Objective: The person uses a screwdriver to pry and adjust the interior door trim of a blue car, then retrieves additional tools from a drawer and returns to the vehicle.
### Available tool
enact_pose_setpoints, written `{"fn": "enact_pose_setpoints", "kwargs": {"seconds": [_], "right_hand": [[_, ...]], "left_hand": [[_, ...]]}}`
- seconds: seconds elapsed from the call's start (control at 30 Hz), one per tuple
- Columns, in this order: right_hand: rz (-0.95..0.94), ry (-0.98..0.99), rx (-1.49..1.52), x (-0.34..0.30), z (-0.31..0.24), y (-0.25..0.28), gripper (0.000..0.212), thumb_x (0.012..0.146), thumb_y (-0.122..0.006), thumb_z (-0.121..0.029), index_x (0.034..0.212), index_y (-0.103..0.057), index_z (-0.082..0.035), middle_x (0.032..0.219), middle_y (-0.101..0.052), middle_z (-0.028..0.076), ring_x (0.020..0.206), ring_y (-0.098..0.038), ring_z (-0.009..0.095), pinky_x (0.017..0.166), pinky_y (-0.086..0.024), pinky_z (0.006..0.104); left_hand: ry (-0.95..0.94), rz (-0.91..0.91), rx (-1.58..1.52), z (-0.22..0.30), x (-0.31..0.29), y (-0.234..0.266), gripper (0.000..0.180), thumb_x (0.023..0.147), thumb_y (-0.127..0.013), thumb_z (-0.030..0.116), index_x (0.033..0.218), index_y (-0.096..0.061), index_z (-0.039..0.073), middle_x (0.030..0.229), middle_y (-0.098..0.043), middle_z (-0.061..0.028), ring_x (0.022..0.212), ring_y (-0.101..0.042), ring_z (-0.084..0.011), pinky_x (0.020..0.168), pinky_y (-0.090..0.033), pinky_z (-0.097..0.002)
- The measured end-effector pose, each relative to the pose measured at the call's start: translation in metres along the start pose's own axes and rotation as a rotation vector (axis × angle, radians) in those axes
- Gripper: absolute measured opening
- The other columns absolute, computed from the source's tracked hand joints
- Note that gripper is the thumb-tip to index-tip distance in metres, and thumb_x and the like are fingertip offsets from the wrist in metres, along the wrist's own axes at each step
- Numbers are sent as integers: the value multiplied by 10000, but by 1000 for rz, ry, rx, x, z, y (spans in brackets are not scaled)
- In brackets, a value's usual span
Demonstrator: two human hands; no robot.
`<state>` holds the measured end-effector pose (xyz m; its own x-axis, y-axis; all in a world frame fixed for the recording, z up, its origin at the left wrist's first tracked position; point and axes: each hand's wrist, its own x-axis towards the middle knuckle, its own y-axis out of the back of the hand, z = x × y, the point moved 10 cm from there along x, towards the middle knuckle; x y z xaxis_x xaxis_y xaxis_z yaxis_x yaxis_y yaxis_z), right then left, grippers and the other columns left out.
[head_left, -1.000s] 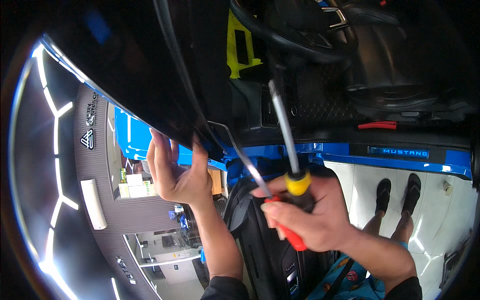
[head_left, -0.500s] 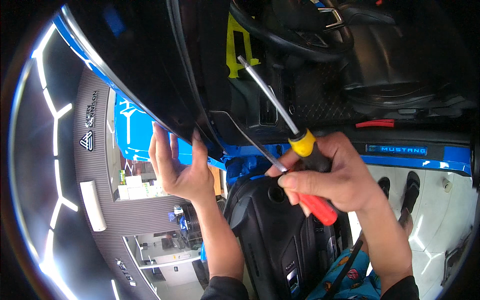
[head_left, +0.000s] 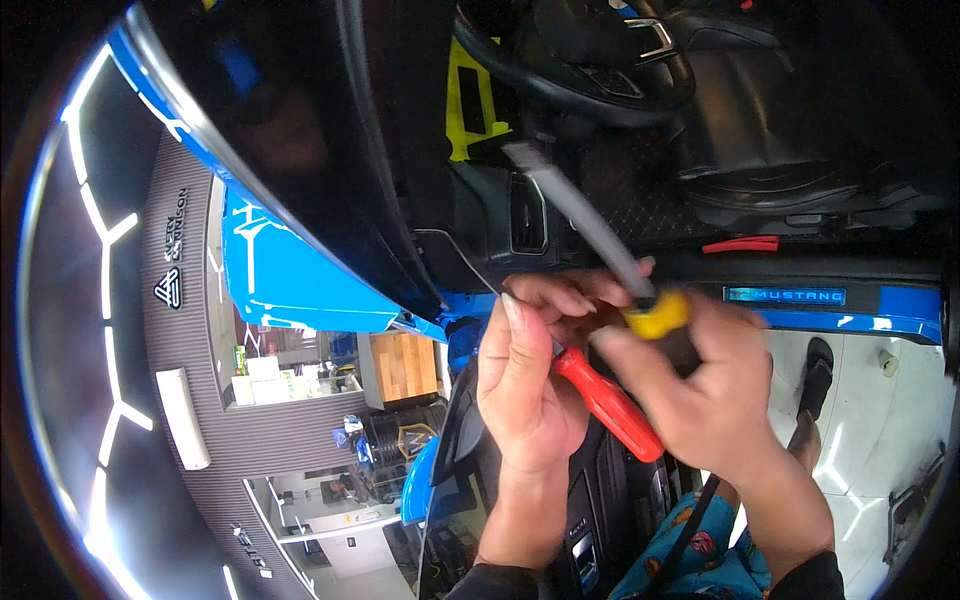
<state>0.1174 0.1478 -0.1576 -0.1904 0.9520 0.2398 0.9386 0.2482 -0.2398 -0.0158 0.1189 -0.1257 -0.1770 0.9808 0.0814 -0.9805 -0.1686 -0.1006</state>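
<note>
The red-handled tool point(head_left: 610, 405) sits between both hands; the left hand point(head_left: 530, 390) curls beside its front end, whether gripping I cannot tell; the right hand point(head_left: 715, 375) grips a yellow-and-black screwdriver point(head_left: 618, 261), shaft blurred; beyond runs the blue sill point(head_left: 912, 300)

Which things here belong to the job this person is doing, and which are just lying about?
In use:
- Yellow-and-black-handled metal screwdriver, in the right hand
- Bright red-handled tool, between that hand and the left hand; whose grip is unclear

Apparently just lying about:
- Thin red strip near the black seat
- Small pale cylinder on the white floor
</note>
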Motion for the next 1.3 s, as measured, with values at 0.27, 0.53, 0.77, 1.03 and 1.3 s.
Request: {"fn": "enact_pose_setpoints", "kwargs": {"seconds": [0.27, 0.53, 0.77, 1.03, 1.3], "right_hand": [[-462, -805, 892, -98, -32, -42, 714, 950, -594, -475, 1363, -373, 64, 881, -591, 98, 633, -555, 119, 575, -460, 245], [-441, -975, 1803, -91, -34, -142, 512, 1085, -381, -325, 1477, -347, 3, 875, -565, 108, 463, -410, 64, 452, -335, 206], [-347, -910, 1668, -94, -18, -140, 414, 1065, -448, -242, 1372, -508, 29, 875, -593, 131, 464, -400, 79, 463, -352, 212], [-197, -887, 1483, -64, -6, -129, 409, 1051, -484, -223, 1256, -577, 118, 788, -589, 98, 437, -332, 27, 449, -256, 188], [-146, -887, 1418, -65, 2, -130, 396, 1051, -496, -234, 1266, -580, 88, 803, -597, 66, 456, -342, 19, 452, -254, 177]], "left_hand": [[-196, 37, -207, -12, 8, -9, 440, 1086, -327, 421, 855, -432, 62, 600, -462, -98, 487, -489, -202, 531, -530, -381], [-352, -7, -190, -10, 17, -7, 442, 1095, -278, 422, 911, -504, 88, 665, -530, -85, 390, -447, -197, 398, -490, -354], [-438, -159, -84, -15, 26, -5, 544, 1075, -255, 499, 949, -536, 50, 727, -571, -150, 498, -539, -236, 479, -528, -367], [-444, -245, -110, -17, 31, -13, 605, 1059, -257, 538, 926, -551, 27, 738, -580, -151, 576, -596, -236, 539, -554, -360], [-430, -195, -125, -24, 31, -12, 742, 1024, -222, 632, 920, -589, -4, 772, -608, -178, 662, -642, -239, 616, -571, -346]]}}
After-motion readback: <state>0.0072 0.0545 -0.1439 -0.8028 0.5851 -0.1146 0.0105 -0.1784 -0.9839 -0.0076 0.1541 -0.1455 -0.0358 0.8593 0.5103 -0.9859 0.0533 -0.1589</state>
